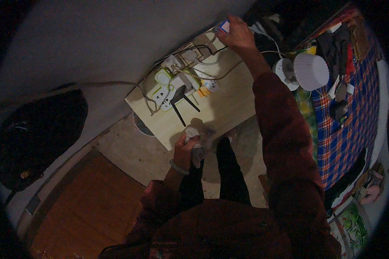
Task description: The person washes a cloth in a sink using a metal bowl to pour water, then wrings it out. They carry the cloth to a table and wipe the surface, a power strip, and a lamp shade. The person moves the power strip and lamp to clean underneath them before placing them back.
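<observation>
My left hand (183,151) grips a crumpled greyish cloth (199,152) in front of the near edge of a pale wooden tabletop (235,94). A bracelet circles that wrist. My right hand (241,35) is stretched to the tabletop's far right corner, its fingers around a small blue-edged box or packet (225,27). Between the hands lie a white-and-green power strip (162,92) with plugs in it and a black object with two long prongs (180,98). An orange-and-white packet (208,88) rests beside the strip.
Tangled cables (207,76) run across the tabletop and along the wall (123,39). A white lamp (311,72) stands at the right, near a bed with a blue plaid cover (337,139). A brown wooden panel (87,207) is at lower left; a dark bag-like shape (42,139) is above it.
</observation>
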Available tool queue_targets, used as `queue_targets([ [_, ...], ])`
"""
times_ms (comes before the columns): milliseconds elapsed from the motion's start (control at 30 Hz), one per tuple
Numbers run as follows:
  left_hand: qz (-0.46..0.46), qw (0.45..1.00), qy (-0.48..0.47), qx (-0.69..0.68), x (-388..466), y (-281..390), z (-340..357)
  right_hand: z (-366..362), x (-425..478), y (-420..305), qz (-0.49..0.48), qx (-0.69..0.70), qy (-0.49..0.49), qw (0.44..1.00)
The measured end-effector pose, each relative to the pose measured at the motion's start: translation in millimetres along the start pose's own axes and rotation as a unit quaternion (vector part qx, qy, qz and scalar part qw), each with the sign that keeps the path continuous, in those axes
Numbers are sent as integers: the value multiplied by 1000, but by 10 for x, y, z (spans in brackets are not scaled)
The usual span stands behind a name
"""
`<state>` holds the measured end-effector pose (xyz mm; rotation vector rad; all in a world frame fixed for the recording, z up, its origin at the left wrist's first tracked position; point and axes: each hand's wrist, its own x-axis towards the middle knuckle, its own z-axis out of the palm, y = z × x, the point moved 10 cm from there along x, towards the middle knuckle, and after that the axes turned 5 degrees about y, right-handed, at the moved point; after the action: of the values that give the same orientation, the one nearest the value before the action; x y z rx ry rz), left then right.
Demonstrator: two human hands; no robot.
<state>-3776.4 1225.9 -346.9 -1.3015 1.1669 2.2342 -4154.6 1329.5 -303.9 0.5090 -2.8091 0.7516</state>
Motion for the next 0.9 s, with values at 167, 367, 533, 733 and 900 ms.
queue_targets([
  [167,81,991,-5,107,106,-90,-162,-36,27,-46,-7,6,-2,1000],
  [367,123,977,-22,176,75,72,-46,53,32,105,49,15,-9,999],
  [533,19,998,10,64,89,-66,-66,66,14,136,71,123,-16,990],
  [733,19,996,9,87,96,-69,-64,276,-194,600,289,434,-47,852],
  [900,215,938,-36,269,8,183,95,279,-358,478,327,676,-88,655],
])
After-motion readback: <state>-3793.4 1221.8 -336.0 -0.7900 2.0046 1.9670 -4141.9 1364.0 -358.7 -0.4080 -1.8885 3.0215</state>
